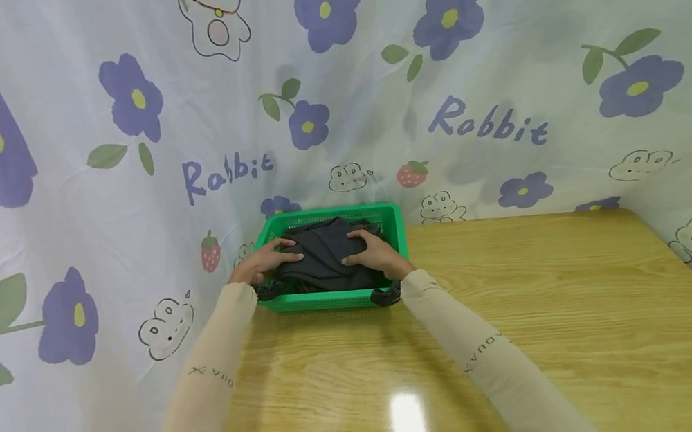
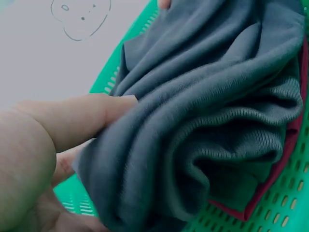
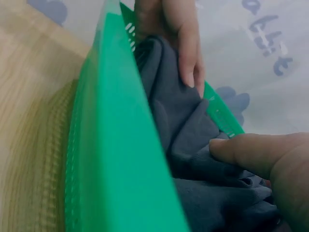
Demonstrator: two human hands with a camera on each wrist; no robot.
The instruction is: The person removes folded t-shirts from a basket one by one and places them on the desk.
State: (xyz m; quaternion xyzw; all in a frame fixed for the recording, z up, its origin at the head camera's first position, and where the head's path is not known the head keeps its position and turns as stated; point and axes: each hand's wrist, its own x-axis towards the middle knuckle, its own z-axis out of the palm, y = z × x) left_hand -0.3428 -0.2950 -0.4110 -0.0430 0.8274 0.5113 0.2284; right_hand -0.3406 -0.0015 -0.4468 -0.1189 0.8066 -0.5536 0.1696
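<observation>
A bunched dark grey garment (image 1: 323, 253) with a ribbed edge lies in a green plastic basket (image 1: 329, 301). My left hand (image 1: 263, 260) holds its left side. In the left wrist view the left thumb (image 2: 87, 116) presses on top of the fabric, and the other fingers are partly tucked beneath it. Its right side is in my right hand (image 1: 377, 253), thumb over the folds; the right wrist view shows that thumb (image 3: 251, 152) but hides most of the other fingers. Under the garment, a red-edged cloth (image 2: 293, 135) shows in the left wrist view.
The basket stands on a wooden table (image 1: 518, 317), against a white curtain (image 1: 376, 136) printed with flowers and rabbits. More curtain hangs close on the left. Two black curved pieces, possibly basket handles (image 1: 385, 296), sit near the front corners. Table surface extends to the right.
</observation>
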